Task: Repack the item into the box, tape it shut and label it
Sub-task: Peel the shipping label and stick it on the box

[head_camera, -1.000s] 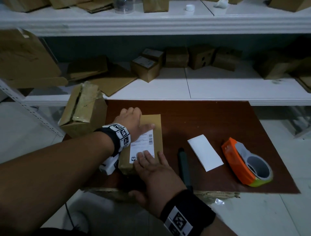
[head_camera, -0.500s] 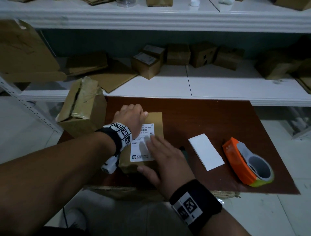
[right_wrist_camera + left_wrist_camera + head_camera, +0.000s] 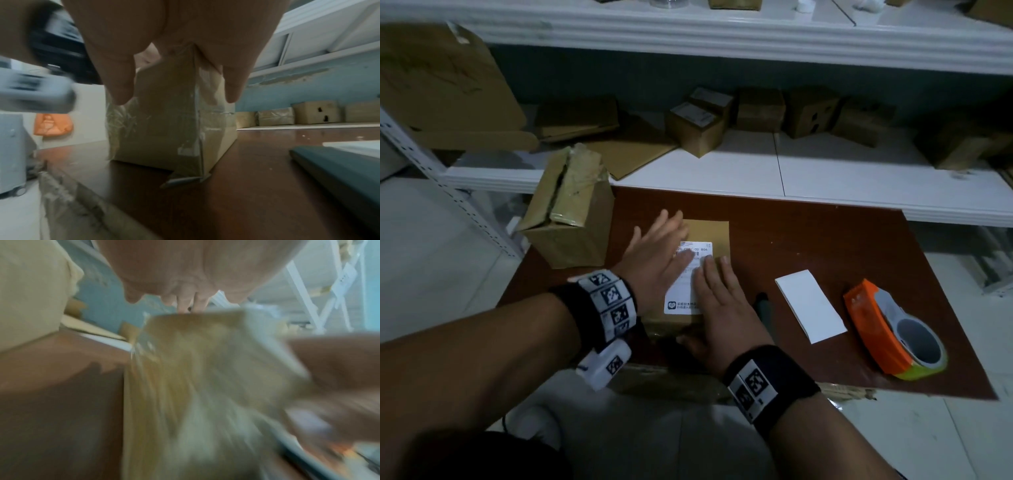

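Note:
A small taped cardboard box stands on the dark brown table. A white shipping label lies on its top face. My left hand rests flat on the box's left half with fingers straight and spread. My right hand lies flat over the label's right part, fingers straight, thumb hanging at the box's near edge. In the right wrist view the palm sits on the box top. The left wrist view is blurred; the box fills it.
A white backing sheet lies right of the box. An orange tape dispenser sits near the table's right front. A dark pen-like tool lies just right of my right hand. A bigger taped box stands at the left. Shelves behind hold several cartons.
My left hand uncurled from a fist at the box's far left and now lies flat with fingers spread. My right hand slid forward from the label's near edge up over the label.

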### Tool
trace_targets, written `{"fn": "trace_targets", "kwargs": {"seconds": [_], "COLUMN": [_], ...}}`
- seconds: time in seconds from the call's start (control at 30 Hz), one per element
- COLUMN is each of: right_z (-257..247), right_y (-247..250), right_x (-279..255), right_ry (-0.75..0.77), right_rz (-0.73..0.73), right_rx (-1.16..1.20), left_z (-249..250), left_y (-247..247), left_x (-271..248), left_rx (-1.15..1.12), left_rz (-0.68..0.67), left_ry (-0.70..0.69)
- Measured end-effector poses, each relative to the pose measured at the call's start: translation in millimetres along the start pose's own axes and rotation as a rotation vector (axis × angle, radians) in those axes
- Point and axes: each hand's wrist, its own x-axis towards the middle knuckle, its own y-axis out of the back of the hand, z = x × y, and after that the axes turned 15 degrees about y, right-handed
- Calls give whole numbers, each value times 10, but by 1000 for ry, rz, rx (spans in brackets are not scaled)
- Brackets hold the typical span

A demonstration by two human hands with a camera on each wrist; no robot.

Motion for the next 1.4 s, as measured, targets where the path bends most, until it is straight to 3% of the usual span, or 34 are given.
{"fn": "trace_targets", "kwargs": {"seconds": [0.1, 0.3, 0.43, 0.63, 0.8, 1.13, 1.4], "right_z": [-27, -107, -120, -142, -231, -391, -424], "right_y": [-13, -51, -20, -48, -41, 167, 161], "right_x": [9, 2, -10, -11, -108, -464, -375], "right_ry": [-45, -179, -188, -213, -229, -219, -310], "right_rz": [8, -27, -53, -79, -95, -309, -277], "right_rx": [14, -68, -73, -57, -92, -131, -38], "left_z": [-43, -15, 104, 141, 151, 189, 65], "left_y": [-146, -222, -184, -207, -181, -89, 129], "left_x": [-130, -148, -232, -280, -282, -286, -307], "left_rx": [184, 426, 514, 473, 349, 282, 151], "left_rz": [-118, -18, 19, 40, -97, -223, -329], "left_ry": [23, -25, 35, 180, 252, 256, 206]}}
